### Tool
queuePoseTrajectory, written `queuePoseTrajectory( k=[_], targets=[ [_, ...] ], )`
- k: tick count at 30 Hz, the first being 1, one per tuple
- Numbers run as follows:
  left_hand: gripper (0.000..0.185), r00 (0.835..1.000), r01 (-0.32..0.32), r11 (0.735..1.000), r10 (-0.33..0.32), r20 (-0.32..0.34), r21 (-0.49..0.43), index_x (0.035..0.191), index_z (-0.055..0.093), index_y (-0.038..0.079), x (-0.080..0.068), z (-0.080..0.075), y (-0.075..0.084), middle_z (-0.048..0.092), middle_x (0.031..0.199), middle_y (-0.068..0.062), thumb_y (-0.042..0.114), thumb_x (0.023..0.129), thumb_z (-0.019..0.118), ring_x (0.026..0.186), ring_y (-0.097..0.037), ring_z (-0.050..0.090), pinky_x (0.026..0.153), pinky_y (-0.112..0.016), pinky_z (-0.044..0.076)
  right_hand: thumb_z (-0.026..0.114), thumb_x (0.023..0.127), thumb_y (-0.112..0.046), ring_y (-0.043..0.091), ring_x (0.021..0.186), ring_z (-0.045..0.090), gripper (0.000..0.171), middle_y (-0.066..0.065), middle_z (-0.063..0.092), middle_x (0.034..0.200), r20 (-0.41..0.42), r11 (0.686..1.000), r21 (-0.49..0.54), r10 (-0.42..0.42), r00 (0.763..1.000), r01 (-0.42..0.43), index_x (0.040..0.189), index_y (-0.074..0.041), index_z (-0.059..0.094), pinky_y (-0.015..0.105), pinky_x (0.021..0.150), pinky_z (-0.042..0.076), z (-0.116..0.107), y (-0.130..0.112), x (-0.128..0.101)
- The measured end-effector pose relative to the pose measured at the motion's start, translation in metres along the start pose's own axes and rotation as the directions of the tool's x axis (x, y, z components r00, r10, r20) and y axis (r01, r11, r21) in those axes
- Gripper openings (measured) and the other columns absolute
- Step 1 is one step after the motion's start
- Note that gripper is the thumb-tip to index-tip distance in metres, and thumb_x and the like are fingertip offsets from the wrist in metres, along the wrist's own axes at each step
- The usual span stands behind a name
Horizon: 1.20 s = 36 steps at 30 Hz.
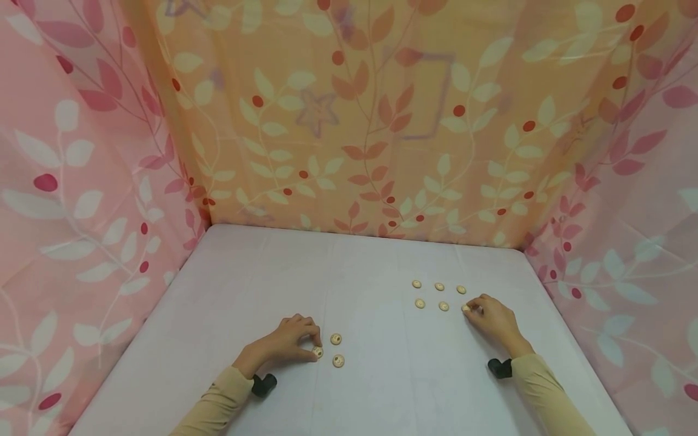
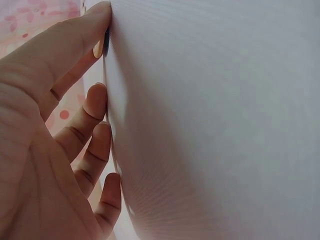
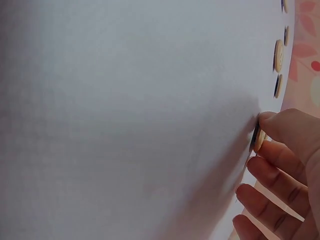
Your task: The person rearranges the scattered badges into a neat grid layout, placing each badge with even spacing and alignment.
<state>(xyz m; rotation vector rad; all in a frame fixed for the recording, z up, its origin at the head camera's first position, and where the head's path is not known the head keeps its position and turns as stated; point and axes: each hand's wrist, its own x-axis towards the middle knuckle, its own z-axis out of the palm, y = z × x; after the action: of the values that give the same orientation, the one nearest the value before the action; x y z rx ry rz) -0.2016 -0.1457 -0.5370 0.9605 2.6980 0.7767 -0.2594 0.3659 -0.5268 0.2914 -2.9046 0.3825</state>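
Note:
Small round cream buttons lie on a white table (image 1: 382,375). My left hand (image 1: 313,349) pinches one button (image 1: 319,352) between thumb and fingertips at the table surface; two more buttons (image 1: 335,338) lie just to its right. In the left wrist view the pinched button (image 2: 98,48) shows edge-on under the thumb. My right hand (image 1: 470,309) pinches another button (image 1: 466,309) at the right end of two rows of buttons (image 1: 439,286). The right wrist view shows that button (image 3: 259,140) between thumb and forefinger, with the row of buttons (image 3: 278,55) beyond.
Pink and orange leaf-patterned curtains (image 1: 349,121) wall the table on three sides. A black wrist camera mount (image 1: 264,384) sits on the left forearm and another black mount (image 1: 498,367) on the right. Bare white tabletop lies between the hands.

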Motion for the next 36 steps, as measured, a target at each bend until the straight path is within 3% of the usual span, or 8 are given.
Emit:
queuePoseTrajectory(
  k=[14, 20, 27, 36],
  targets=[
    [0.019, 1.0, 0.002, 1.0, -0.002, 0.003, 0.014, 0.086, 0.06, 0.031, 0.001, 0.0, 0.001, 0.053, 0.099, 0.016, 0.038, 0.074, 0.074, 0.095, -0.009, 0.041, 0.089, -0.046, 0.03, 0.072, 0.079, -0.026, 0.012, 0.07, 0.053, 0.018, -0.002, 0.06, 0.08, -0.006, 1.0, 0.003, -0.006, 1.0, 0.006, 0.09, -0.011, 0.071, 0.029, 0.054, 0.039, 0.0, 0.001, -0.002],
    [0.02, 1.0, -0.001, 1.0, 0.0, 0.006, 0.006, 0.086, 0.061, 0.03, 0.001, -0.001, 0.002, 0.052, 0.098, 0.016, 0.036, 0.074, 0.075, 0.095, -0.01, 0.041, 0.089, -0.047, 0.029, 0.071, 0.079, -0.025, 0.014, 0.072, 0.056, 0.02, -0.002, 0.061, 0.081, -0.046, 1.0, 0.011, -0.023, 0.999, 0.024, 0.092, -0.01, 0.071, 0.031, 0.055, 0.041, 0.0, -0.002, 0.001],
    [0.019, 1.0, -0.005, 1.0, 0.005, 0.006, 0.015, 0.086, 0.06, 0.031, 0.0, -0.001, 0.001, 0.052, 0.099, 0.017, 0.037, 0.075, 0.074, 0.096, -0.009, 0.041, 0.089, -0.047, 0.029, 0.072, 0.076, -0.022, 0.013, 0.07, 0.055, 0.019, -0.002, 0.061, 0.081, -0.079, 0.997, 0.009, -0.07, 0.994, 0.071, 0.09, -0.01, 0.072, 0.03, 0.055, 0.041, 0.0, -0.016, 0.006],
    [0.019, 1.0, 0.005, 1.0, -0.005, 0.011, 0.012, 0.086, 0.061, 0.031, 0.001, -0.001, 0.002, 0.053, 0.099, 0.016, 0.036, 0.074, 0.074, 0.096, -0.01, 0.041, 0.089, -0.046, 0.029, 0.073, 0.077, -0.025, 0.015, 0.069, 0.056, 0.021, 0.001, 0.064, 0.084, -0.053, 0.994, 0.022, -0.107, 0.993, 0.108, 0.093, -0.012, 0.072, 0.03, 0.055, 0.041, -0.002, -0.041, 0.007]
  ],
)
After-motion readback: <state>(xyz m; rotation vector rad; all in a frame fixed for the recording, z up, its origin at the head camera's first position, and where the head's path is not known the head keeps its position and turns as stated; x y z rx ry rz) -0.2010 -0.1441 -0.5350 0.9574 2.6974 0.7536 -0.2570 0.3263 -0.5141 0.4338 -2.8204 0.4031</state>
